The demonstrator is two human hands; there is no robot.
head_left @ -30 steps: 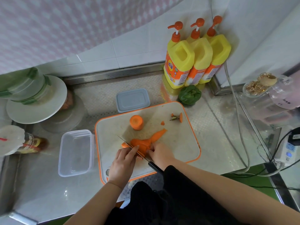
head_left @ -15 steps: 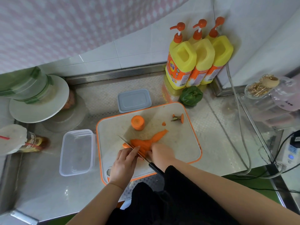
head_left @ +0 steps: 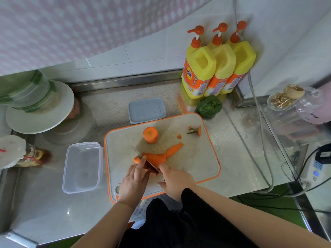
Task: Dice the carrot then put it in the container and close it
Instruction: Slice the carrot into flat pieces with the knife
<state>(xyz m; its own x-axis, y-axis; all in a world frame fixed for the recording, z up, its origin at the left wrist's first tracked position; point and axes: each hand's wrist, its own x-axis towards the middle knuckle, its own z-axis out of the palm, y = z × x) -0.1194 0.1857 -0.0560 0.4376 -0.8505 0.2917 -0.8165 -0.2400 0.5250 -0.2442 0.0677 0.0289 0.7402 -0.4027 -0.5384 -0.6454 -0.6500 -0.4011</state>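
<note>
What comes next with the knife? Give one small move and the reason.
Probably press the knife down through the carrot to finish this slice. The blade lies across the carrot, the left hand steadies it beside the blade, and the right hand holds the handle. The container is empty; the lid lies apart.

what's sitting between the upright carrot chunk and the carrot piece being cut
Nothing: in the head view only bare cutting board separates the upright carrot chunk from the carrot piece being cut.
</note>
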